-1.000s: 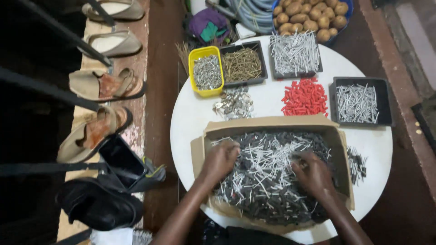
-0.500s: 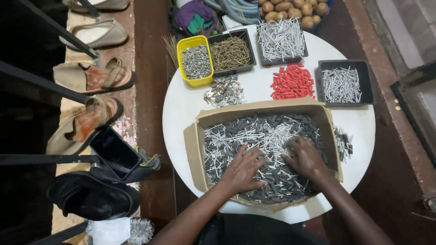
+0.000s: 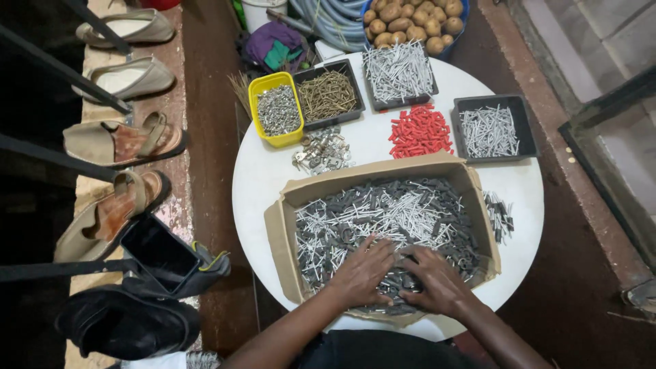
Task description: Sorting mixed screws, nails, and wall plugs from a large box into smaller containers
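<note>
A cardboard box (image 3: 281,236) on a round white table (image 3: 260,174) holds a heap of silver nails and dark plastic pieces (image 3: 389,215). My left hand (image 3: 362,273) lies palm down on the heap near the box's front wall, fingers spread. Right beside it, almost touching, my right hand (image 3: 437,280) also rests flat on the pile with fingers apart. Neither hand visibly grips anything.
At the table's far side stand a yellow tub of screws (image 3: 275,109), a black tray of brass screws (image 3: 329,94), two black trays of nails (image 3: 400,72) (image 3: 488,130), red plugs (image 3: 418,131), metal brackets (image 3: 321,149). Shoes (image 3: 116,143) line the left ledge; potatoes (image 3: 410,17) beyond.
Both hands have slid toward the box's front middle and come together. The camera view has shifted so the table sits further right and lower.
</note>
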